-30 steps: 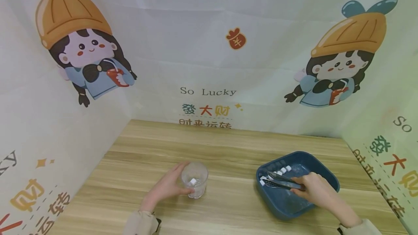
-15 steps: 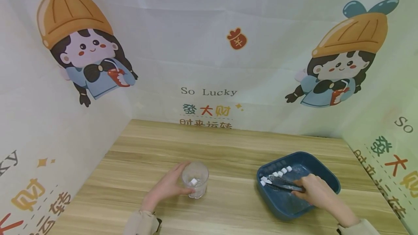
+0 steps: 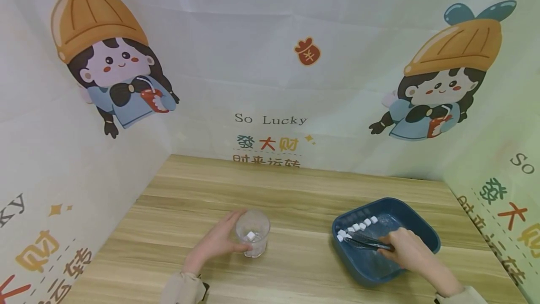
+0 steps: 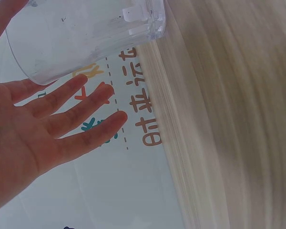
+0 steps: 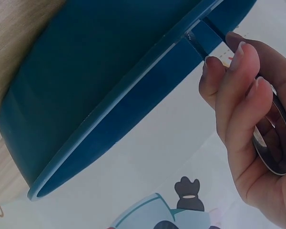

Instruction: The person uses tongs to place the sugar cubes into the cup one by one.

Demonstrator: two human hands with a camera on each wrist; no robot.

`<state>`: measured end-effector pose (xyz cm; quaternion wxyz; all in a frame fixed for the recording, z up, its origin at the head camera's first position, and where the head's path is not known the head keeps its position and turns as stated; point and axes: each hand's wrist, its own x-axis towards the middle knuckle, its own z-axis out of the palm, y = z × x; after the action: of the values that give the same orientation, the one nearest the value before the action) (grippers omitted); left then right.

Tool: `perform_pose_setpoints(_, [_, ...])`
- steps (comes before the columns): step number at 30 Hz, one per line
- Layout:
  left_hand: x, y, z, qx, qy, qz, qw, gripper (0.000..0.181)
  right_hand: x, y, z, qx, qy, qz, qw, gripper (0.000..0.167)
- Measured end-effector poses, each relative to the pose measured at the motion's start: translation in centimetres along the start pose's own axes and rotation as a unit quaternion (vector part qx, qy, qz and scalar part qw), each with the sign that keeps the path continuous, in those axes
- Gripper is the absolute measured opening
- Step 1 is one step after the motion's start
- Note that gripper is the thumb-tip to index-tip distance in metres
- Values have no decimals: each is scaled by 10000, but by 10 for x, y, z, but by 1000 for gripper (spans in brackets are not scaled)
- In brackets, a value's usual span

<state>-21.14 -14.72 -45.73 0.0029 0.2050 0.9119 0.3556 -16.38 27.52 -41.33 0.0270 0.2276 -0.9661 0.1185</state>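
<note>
On the table stands a clear glass [image 3: 258, 222] with one small white cube [image 3: 251, 235] inside. My left hand [image 3: 216, 242] holds it from the left. In the left wrist view, the thumb side meets the glass [image 4: 81, 40], while the other fingers [image 4: 86, 107] stretch out straight. My right hand [image 3: 407, 247] grips dark tongs [image 3: 366, 242] over a blue basin [image 3: 379, 273]. Their arms lie close together, tips at the white cubes [image 3: 341, 235] at the basin's left end. Whether a cube is pinched I cannot tell. The tongs' looped end [image 5: 271, 162] shows behind my right fingers.
More white cubes [image 3: 362, 226] line the basin's far left side. Wood-grain table [image 3: 303, 247] separates glass from basin. A printed cloth [image 3: 270, 69] hangs behind and along both sides of the table.
The tongs' arms, spread apart a second ago, have come together among the cubes at the basin's left end. The left hand and the glass stay in place.
</note>
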Motion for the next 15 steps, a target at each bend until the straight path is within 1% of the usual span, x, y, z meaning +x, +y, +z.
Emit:
perform_pose_setpoints(6, [-1,2,-1,21,0,14,10000,89,-2,1,1,14,33,55,10000,20])
perform_pose_setpoints(15, [-1,2,-1,15,-3,-9,10000,89,-5,1,-2,72,68,48,9999,21])
